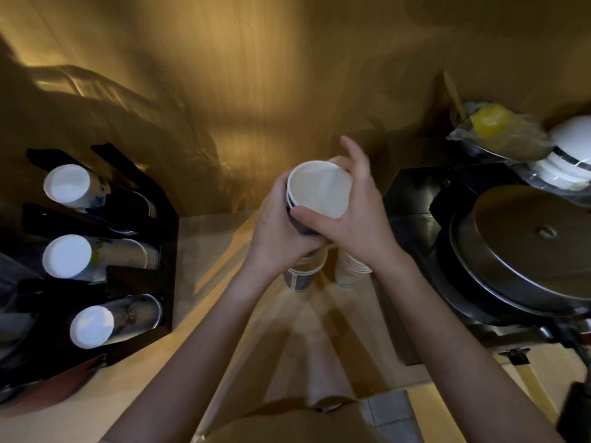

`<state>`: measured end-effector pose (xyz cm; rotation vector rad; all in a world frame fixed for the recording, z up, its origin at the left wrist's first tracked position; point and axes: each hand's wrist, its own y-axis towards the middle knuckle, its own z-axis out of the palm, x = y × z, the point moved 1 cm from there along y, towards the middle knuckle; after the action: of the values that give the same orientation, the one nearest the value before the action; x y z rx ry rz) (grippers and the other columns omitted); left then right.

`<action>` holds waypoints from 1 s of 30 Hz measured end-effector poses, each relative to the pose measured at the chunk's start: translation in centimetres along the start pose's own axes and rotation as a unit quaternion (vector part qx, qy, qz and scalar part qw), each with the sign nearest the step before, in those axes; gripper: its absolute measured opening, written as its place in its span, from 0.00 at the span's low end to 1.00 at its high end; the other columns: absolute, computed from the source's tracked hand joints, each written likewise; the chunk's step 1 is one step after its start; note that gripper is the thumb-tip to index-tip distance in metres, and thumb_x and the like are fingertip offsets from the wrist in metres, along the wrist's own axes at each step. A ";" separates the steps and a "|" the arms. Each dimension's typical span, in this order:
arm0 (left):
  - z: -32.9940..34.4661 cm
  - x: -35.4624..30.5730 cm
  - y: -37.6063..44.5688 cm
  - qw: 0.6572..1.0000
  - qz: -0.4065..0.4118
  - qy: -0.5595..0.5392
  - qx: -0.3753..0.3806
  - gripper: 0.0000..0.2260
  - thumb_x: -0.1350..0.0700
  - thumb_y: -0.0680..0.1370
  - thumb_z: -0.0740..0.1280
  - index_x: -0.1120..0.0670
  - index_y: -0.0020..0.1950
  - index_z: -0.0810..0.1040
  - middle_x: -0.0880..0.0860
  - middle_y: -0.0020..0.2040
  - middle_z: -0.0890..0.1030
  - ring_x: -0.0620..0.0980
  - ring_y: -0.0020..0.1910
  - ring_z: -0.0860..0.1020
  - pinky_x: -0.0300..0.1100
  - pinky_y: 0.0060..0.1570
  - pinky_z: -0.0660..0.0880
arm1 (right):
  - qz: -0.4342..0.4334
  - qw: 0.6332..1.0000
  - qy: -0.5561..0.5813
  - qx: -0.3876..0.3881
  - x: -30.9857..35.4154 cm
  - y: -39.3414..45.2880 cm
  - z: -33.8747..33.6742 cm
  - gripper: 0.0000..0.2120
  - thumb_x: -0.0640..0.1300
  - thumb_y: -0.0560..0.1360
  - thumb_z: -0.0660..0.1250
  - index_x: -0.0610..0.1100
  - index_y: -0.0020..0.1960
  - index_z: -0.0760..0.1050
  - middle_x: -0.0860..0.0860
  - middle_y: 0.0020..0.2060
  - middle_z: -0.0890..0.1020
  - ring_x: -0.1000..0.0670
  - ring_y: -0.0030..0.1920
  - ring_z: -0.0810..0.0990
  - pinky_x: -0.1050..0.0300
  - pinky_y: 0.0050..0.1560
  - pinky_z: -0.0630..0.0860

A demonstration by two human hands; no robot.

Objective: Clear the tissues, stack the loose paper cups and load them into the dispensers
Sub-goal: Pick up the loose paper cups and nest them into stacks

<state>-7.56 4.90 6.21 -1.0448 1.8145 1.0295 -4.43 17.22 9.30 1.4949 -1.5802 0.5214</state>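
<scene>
Both hands are gripping one paper cup (316, 190) over the counter: left hand (278, 231) wrapping its side, right hand (355, 215) pinching the rim. The blue print is too blurry to read. More cup stacks (350, 266) are sitting below, and the black dispenser (160, 238) is standing off left.

Matt white paper cup (318, 190); glossy black plastic dispenser (166, 238); brushed metal lid (524, 244); smooth pale wood counter (204, 302).

White-lined cup (319, 190) with blue bands; black dispenser (166, 225); silver lid (524, 247).
</scene>
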 end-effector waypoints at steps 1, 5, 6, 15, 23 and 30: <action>0.3 0.8 0.0 1.000 -0.011 0.011 0.004 0.40 0.55 0.57 0.79 0.49 0.64 0.65 0.42 0.57 0.73 0.39 0.57 0.73 0.30 0.55 0.70 | 0.009 1.000 -0.008 0.011 -0.7 -0.1 0.5 0.50 0.62 0.59 0.73 0.55 0.72 0.49 0.50 0.63 0.71 0.51 0.63 0.71 0.49 0.65 0.70; 1.6 3.8 -0.7 0.997 -0.063 0.042 0.017 0.40 0.48 0.54 0.76 0.51 0.64 0.67 0.50 0.60 0.75 0.50 0.60 0.73 0.47 0.58 0.73 | 0.040 0.997 -0.040 0.048 -3.5 -0.7 2.5 0.51 0.58 0.62 0.75 0.51 0.74 0.49 0.47 0.66 0.69 0.50 0.66 0.67 0.58 0.64 0.63; 1.8 4.6 -0.9 0.996 -0.072 0.055 0.023 0.40 0.48 0.54 0.76 0.51 0.64 0.68 0.50 0.60 0.75 0.50 0.59 0.74 0.50 0.58 0.73 | 0.046 0.996 -0.046 0.058 -4.2 -0.8 2.9 0.50 0.58 0.62 0.75 0.50 0.74 0.49 0.46 0.66 0.68 0.49 0.67 0.66 0.59 0.63 0.62; 2.6 8.3 -2.5 0.986 -0.116 0.084 0.087 0.41 0.53 0.59 0.78 0.55 0.68 0.64 0.48 0.60 0.73 0.49 0.60 0.72 0.42 0.56 0.70 | 0.090 0.983 -0.098 0.124 -8.2 -2.5 6.3 0.46 0.58 0.66 0.72 0.43 0.74 0.52 0.43 0.71 0.64 0.46 0.71 0.61 0.55 0.69 0.59; 2.7 8.7 -3.5 0.972 -0.108 0.191 0.079 0.48 0.52 0.62 0.78 0.57 0.74 0.55 0.57 0.76 0.58 0.54 0.73 0.61 0.48 0.69 0.64 | 0.034 0.971 -0.168 0.169 -8.9 -2.8 7.2 0.47 0.69 0.64 0.57 0.40 0.73 0.54 0.44 0.73 0.61 0.47 0.72 0.57 0.56 0.69 0.56; 2.8 8.7 -3.7 0.965 -0.135 0.202 0.097 0.48 0.52 0.62 0.77 0.58 0.74 0.54 0.56 0.76 0.59 0.52 0.74 0.60 0.43 0.69 0.60 | 0.015 0.962 -0.186 0.202 -9.7 -2.9 7.4 0.48 0.69 0.65 0.53 0.39 0.74 0.52 0.43 0.74 0.59 0.46 0.73 0.57 0.56 0.70 0.55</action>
<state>-6.62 3.86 -3.59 -1.4067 1.9710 0.4859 -4.93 16.49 -3.20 1.9684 -1.8634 0.6352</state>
